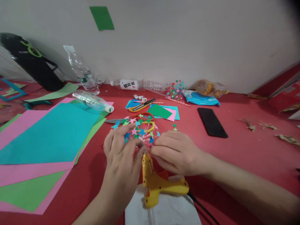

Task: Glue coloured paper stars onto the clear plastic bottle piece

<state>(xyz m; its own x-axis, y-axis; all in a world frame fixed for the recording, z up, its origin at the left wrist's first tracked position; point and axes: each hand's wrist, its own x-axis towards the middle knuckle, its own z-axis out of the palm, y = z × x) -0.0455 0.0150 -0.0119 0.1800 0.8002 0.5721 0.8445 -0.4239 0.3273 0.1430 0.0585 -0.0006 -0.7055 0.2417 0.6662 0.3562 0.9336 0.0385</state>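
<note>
My left hand (123,153) is curled over the near left side of a clear plastic piece (145,137) covered with colourful paper stars, thumb and forefinger pinched at its near edge. Close by on the right, my right hand (174,152) is closed, its fingertips at the piece's right edge; what they pinch is hidden. Between the hands lies a yellow hot glue gun (152,184), its metal nozzle pointing away from me towards the plastic piece. A clear glue stick (151,215) sticks out of its back end. Red-handled scissors (112,121) lie partly hidden behind the stars.
Coloured paper sheets (51,134) and a lying bottle (91,100) cover the left. Behind are a utility knife (142,105), small paper pieces (161,112) and another star-covered plastic piece (175,89). A phone (212,122) lies right. The gun's black cord (201,204) runs towards me over white paper (180,212).
</note>
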